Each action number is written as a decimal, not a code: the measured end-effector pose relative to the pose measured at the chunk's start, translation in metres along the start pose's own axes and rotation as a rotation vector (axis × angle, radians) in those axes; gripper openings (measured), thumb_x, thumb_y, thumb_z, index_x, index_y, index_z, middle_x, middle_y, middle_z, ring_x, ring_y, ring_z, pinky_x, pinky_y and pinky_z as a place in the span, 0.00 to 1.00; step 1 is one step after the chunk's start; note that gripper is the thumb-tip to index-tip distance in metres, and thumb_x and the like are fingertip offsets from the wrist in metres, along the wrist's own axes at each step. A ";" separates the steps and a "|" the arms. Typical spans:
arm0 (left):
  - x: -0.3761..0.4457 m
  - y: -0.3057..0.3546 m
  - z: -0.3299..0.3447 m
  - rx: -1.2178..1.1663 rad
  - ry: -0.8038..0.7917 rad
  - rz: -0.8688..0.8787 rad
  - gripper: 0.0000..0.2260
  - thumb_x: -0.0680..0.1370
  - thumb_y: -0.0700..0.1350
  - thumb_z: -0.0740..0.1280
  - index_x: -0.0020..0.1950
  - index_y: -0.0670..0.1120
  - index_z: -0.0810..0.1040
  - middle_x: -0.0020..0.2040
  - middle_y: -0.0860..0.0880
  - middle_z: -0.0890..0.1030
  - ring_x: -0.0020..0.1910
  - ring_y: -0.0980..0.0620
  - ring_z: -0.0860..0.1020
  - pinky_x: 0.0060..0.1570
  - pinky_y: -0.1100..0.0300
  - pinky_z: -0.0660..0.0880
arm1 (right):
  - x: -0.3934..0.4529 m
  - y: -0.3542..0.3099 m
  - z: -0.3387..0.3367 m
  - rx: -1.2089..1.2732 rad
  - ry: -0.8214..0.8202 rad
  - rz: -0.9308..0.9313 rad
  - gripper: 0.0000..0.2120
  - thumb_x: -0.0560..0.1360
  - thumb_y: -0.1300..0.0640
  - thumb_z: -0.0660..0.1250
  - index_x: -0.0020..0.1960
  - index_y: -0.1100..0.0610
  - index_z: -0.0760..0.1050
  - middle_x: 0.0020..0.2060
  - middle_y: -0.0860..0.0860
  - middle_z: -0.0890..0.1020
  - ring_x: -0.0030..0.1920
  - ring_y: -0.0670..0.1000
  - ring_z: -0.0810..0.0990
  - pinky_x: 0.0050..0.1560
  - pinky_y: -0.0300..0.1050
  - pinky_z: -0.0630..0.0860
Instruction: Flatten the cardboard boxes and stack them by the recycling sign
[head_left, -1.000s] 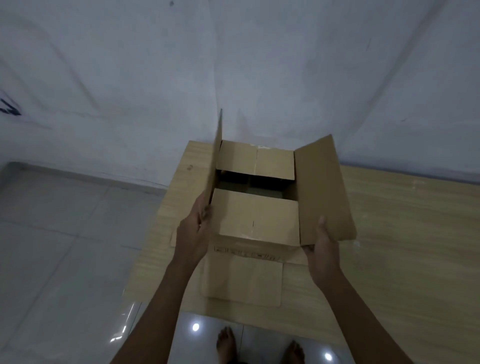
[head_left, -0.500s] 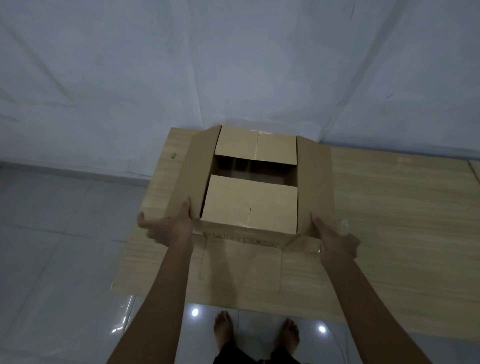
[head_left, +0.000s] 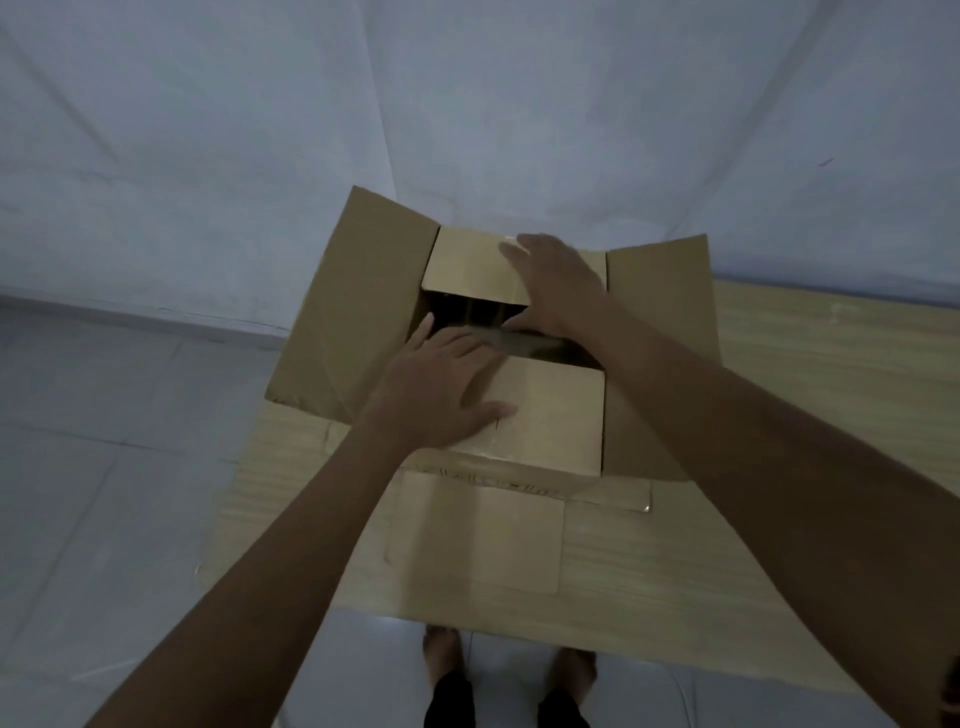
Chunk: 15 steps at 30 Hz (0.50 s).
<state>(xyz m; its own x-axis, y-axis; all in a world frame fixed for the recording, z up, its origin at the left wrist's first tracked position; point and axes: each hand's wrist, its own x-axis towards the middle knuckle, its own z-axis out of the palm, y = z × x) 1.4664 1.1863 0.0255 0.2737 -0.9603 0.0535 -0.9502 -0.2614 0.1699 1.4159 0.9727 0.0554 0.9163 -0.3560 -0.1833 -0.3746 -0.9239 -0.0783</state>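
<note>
A pale wall (head_left: 208, 130) backs the wooden worktop (head_left: 779, 415), on which the cardboard box (head_left: 550, 415) stands upright at the near-left corner, over a flat cardboard sheet (head_left: 483, 535). Its two long flaps are splayed outward; the two short flaps lie inward with a dark gap between. The left hand (head_left: 436, 384) lies flat, fingers spread, on the near short flap; the right hand (head_left: 556, 280) lies flat on the far one. To flatten well, I would lift both short flaps out, then press opposite corners so the walls fold along their creases.
</note>
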 end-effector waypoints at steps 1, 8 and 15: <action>0.000 -0.002 0.000 -0.001 -0.004 0.012 0.34 0.78 0.71 0.57 0.77 0.53 0.69 0.71 0.52 0.74 0.73 0.50 0.67 0.79 0.48 0.48 | 0.006 -0.005 0.004 -0.057 -0.026 -0.018 0.49 0.71 0.45 0.76 0.81 0.54 0.50 0.79 0.56 0.55 0.78 0.61 0.54 0.76 0.60 0.59; -0.017 -0.009 -0.028 -0.106 0.191 -0.070 0.36 0.67 0.71 0.71 0.68 0.52 0.75 0.58 0.51 0.77 0.55 0.49 0.76 0.53 0.51 0.74 | 0.003 -0.006 0.001 -0.060 0.012 -0.089 0.32 0.78 0.64 0.62 0.78 0.47 0.57 0.71 0.58 0.69 0.68 0.62 0.70 0.65 0.61 0.71; -0.055 -0.023 -0.050 -0.126 0.285 -0.348 0.29 0.65 0.67 0.76 0.60 0.57 0.74 0.55 0.56 0.81 0.53 0.51 0.79 0.52 0.51 0.74 | -0.030 0.033 -0.039 0.147 0.074 -0.046 0.25 0.76 0.69 0.60 0.67 0.47 0.75 0.61 0.58 0.80 0.56 0.60 0.80 0.58 0.56 0.77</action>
<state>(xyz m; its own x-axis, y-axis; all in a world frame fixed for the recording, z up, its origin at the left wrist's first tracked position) 1.4807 1.2500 0.0680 0.6196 -0.7481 0.2377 -0.7740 -0.5320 0.3432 1.3814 0.9471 0.0960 0.9390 -0.3279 -0.1039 -0.3434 -0.9110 -0.2284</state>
